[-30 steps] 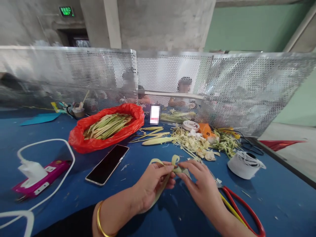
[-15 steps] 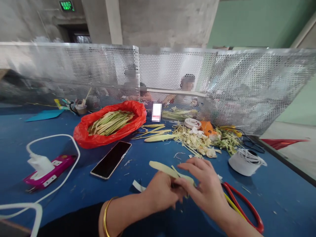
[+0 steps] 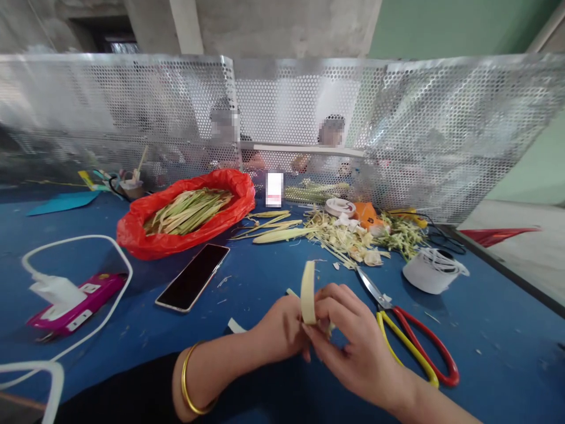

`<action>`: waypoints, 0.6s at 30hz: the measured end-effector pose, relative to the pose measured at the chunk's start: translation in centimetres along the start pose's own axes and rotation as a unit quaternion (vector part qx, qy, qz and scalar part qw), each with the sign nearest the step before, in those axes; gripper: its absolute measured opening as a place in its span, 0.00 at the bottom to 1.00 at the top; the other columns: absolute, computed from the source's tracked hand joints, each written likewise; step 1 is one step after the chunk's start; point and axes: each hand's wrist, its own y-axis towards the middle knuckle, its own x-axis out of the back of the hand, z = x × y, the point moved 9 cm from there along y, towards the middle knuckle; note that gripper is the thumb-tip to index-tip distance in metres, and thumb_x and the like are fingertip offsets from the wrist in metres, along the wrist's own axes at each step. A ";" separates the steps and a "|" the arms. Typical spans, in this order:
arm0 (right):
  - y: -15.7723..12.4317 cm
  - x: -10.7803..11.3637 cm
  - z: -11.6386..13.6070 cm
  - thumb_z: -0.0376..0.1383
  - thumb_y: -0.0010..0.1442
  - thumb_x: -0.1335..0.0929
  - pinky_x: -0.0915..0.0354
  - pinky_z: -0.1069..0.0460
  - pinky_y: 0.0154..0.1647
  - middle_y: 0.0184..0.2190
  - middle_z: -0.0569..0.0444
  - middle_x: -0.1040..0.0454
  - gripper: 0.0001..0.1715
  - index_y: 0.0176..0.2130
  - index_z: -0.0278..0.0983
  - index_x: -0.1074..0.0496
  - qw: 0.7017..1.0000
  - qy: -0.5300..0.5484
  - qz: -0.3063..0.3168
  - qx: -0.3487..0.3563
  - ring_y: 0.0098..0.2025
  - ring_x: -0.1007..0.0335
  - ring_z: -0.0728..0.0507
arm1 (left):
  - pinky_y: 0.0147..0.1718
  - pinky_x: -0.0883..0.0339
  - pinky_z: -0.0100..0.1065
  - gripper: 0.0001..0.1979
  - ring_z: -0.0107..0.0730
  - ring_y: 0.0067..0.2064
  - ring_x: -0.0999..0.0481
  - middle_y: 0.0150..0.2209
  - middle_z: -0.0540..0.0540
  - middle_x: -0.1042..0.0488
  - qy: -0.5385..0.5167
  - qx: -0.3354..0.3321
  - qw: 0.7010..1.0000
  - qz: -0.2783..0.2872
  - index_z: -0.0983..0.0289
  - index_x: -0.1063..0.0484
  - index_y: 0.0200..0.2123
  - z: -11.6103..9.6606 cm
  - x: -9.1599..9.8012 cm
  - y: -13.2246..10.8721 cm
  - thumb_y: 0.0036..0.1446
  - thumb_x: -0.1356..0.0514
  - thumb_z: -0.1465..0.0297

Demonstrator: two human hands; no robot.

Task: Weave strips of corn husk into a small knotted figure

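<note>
A pale yellow-green leaf strip [image 3: 308,291] stands up between my two hands, its upper end free and slightly curved. My left hand [image 3: 280,327], a gold bangle on its wrist, is closed round the strip's lower part. The fingers and thumb of my right hand [image 3: 353,335] pinch it from the other side. Where the strip's lower end lies among the fingers is hidden. Scissors [image 3: 408,330] with one red and one yellow handle lie beside my right hand, their blades pointing away.
A red plastic bag [image 3: 143,247] of long dried leaves stands at the left behind a phone [image 3: 194,277]. Leaf scraps [image 3: 344,238] are heaped near a perforated metal screen [image 3: 300,100]. A white roll [image 3: 428,272] sits right; a purple power strip [image 3: 79,306] with a cable lies left.
The leaf strip has swung from lying nearly flat to upright. My right fingers, spread before, have closed in on it. The scissors' blades have come into sight, and the view has tilted down.
</note>
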 end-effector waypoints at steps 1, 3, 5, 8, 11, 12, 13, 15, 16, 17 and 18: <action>0.0 -0.1 0.9 0.26 0.59 0.36 0.43 0.51 0.33 0.29 0.54 0.31 0.07 0.31 0.37 0.36 0.999 -0.013 0.008 0.033 0.31 0.36 0.47 | 0.21 0.44 0.27 0.07 0.26 0.21 0.34 0.17 0.48 0.32 -0.041 0.003 0.999 -0.004 0.65 0.31 0.18 0.1 0.3 0.2 0.44 0.38 0.70; -0.4 -0.7 2.7 0.26 0.60 0.37 0.41 0.49 0.36 0.30 0.53 0.29 0.07 0.33 0.36 0.34 0.992 -0.052 0.034 0.111 0.32 0.34 0.46 | 0.22 0.46 0.26 0.10 0.24 0.22 0.35 0.19 0.48 0.30 -0.131 0.030 0.990 -0.045 0.66 0.26 0.22 0.5 1.6 0.5 0.47 0.37 0.65; -0.9 -1.5 3.9 0.26 0.62 0.39 0.40 0.48 0.40 0.30 0.52 0.27 0.10 0.34 0.34 0.31 0.976 -0.099 0.059 0.183 0.32 0.34 0.46 | 0.21 0.46 0.26 0.14 0.24 0.24 0.33 0.24 0.51 0.26 -0.186 0.063 0.978 -0.064 0.67 0.23 0.29 0.8 2.4 0.6 0.50 0.38 0.60; -1.5 -2.7 4.3 0.26 0.64 0.40 0.39 0.48 0.43 0.29 0.51 0.28 0.14 0.32 0.33 0.29 0.954 -0.156 0.089 0.239 0.32 0.34 0.46 | 0.19 0.50 0.25 0.18 0.26 0.26 0.29 0.30 0.57 0.22 -0.223 0.085 0.966 -0.100 0.68 0.22 0.38 0.5 3.8 0.4 0.51 0.38 0.58; -1.8 -4.3 3.0 0.27 0.65 0.39 0.37 0.47 0.43 0.28 0.51 0.29 0.14 0.30 0.34 0.29 0.939 -0.209 0.140 0.234 0.32 0.35 0.45 | 0.17 0.53 0.23 0.19 0.27 0.29 0.26 0.33 0.60 0.21 -0.224 0.078 0.963 -0.129 0.68 0.23 0.41 0.1 4.7 0.2 0.54 0.39 0.59; -1.8 -4.8 2.4 0.28 0.64 0.39 0.37 0.47 0.44 0.28 0.51 0.30 0.13 0.30 0.34 0.29 0.934 -0.227 0.161 0.223 0.33 0.35 0.45 | 0.17 0.54 0.23 0.18 0.27 0.29 0.25 0.33 0.60 0.21 -0.228 0.078 0.961 -0.136 0.68 0.23 0.41 0.0 4.9 0.1 0.56 0.40 0.60; -1.9 -5.3 1.8 0.28 0.64 0.38 0.36 0.46 0.44 0.29 0.51 0.31 0.13 0.31 0.34 0.29 0.930 -0.241 0.181 0.211 0.34 0.35 0.44 | 0.16 0.54 0.22 0.17 0.27 0.30 0.25 0.34 0.60 0.21 -0.236 0.078 0.958 -0.142 0.68 0.23 0.41 0.1 5.0 0.1 0.57 0.40 0.61; -2.1 -5.9 0.9 0.27 0.63 0.38 0.35 0.46 0.46 0.31 0.50 0.30 0.09 0.34 0.33 0.29 0.925 -0.257 0.205 0.190 0.36 0.34 0.43 | 0.17 0.51 0.21 0.14 0.27 0.31 0.24 0.33 0.59 0.21 -0.275 0.083 0.946 -0.153 0.68 0.23 0.41 0.3 4.9 0.1 0.58 0.40 0.64; -2.1 -6.0 0.6 0.27 0.63 0.38 0.35 0.45 0.46 0.33 0.49 0.29 0.08 0.37 0.32 0.28 0.925 -0.258 0.212 0.183 0.38 0.33 0.42 | 0.17 0.48 0.21 0.13 0.27 0.31 0.24 0.33 0.59 0.21 -0.302 0.088 0.936 -0.156 0.68 0.24 0.41 0.4 4.9 0.1 0.58 0.40 0.65; -2.1 -6.1 0.4 0.27 0.63 0.37 0.35 0.45 0.45 0.34 0.48 0.29 0.08 0.40 0.31 0.29 0.926 -0.255 0.216 0.177 0.39 0.33 0.41 | 0.18 0.45 0.21 0.12 0.27 0.32 0.23 0.33 0.58 0.21 -0.331 0.093 0.926 -0.158 0.68 0.24 0.41 0.6 4.8 0.1 0.59 0.40 0.66; -2.1 -6.0 0.3 0.28 0.63 0.37 0.35 0.46 0.44 0.35 0.47 0.28 0.09 0.41 0.31 0.29 0.928 -0.250 0.219 0.169 0.39 0.33 0.41 | 0.20 0.42 0.22 0.11 0.27 0.32 0.23 0.33 0.57 0.22 -0.357 0.099 0.915 -0.160 0.68 0.24 0.40 0.7 4.7 0.2 0.59 0.40 0.66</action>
